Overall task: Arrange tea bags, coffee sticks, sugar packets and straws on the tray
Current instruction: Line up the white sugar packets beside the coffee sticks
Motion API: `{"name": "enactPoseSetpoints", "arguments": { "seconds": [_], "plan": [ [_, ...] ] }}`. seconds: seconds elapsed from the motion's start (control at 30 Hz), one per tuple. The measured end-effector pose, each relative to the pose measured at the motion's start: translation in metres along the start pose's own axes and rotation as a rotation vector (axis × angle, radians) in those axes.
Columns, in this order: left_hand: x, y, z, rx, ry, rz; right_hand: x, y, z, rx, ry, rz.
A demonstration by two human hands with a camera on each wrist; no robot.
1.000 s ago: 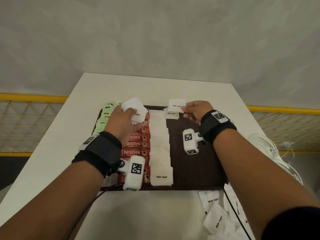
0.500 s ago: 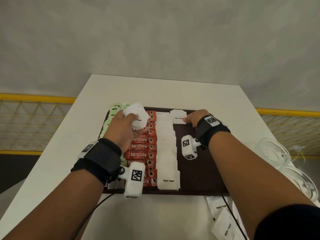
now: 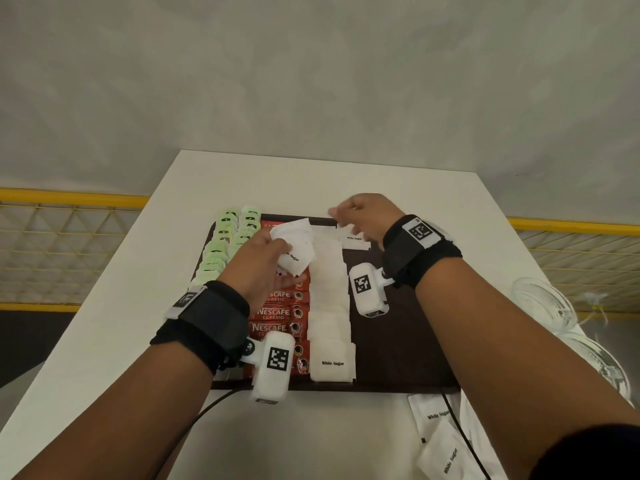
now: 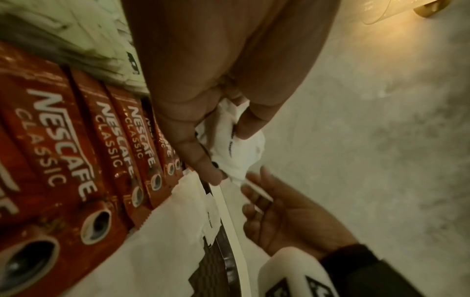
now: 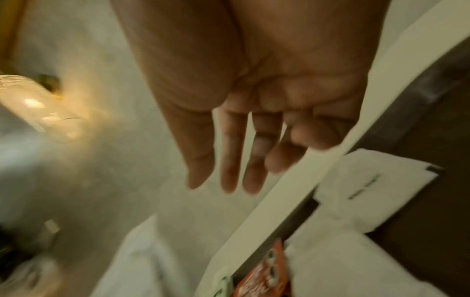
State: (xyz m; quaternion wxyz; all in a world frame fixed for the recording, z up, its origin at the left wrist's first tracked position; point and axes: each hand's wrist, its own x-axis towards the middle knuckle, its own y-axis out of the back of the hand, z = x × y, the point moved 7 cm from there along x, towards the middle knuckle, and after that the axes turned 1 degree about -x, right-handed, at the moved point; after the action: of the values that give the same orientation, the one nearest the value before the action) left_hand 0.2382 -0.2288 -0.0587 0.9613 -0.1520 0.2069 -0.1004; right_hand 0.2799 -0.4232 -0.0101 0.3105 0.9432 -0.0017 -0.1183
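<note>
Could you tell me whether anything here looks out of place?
Yes: loose sugar packets lie scattered on the table beside the tray, outside its neat rows, and the left hand grips a crumpled bunch.

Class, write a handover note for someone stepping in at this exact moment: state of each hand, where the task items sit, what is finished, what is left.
Left hand: grips a bunch of sugar packets above the tray.
Right hand: open, empty, over the tray's far edge.
On the tray: green tea bags on the left, then the coffee sticks, then a full sugar column; a second sugar column just begun at the far end.
Left: lay out the held packets and the loose packets on the table. No straws visible on the tray.
</note>
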Motion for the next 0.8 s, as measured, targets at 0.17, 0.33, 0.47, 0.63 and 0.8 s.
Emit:
{"name": "enactPoseSetpoints", "arguments": {
  "seconds": [0.17, 0.33, 0.47, 0.63, 0.8],
  "plan": [
    [-0.004, -0.017, 0.005, 0.104, -0.07, -0.041, -0.018, -0.027, -0.033, -0.087, 0.132, -0.243],
    [-0.001, -0.005, 0.002, 0.207, -0.112, -0.001, -0.011, -0.011, -0.02, 0.042, 0.106, -0.127],
    [-0.002, 0.009, -0.004, 0.205, -0.078, 0.031, -0.005, 0.006, 0.001, 0.089, 0.044, -0.044],
    [-0.002, 0.015, -0.004, 0.163, -0.065, 0.033, 0.009, 0.029, 0.057, 0.075, -0.151, 0.101],
    [-0.002, 0.017, -0.004, 0.18, -0.065, 0.036, 0.017, 0.025, 0.091, 0.083, -0.339, 0.052]
  ]
}}
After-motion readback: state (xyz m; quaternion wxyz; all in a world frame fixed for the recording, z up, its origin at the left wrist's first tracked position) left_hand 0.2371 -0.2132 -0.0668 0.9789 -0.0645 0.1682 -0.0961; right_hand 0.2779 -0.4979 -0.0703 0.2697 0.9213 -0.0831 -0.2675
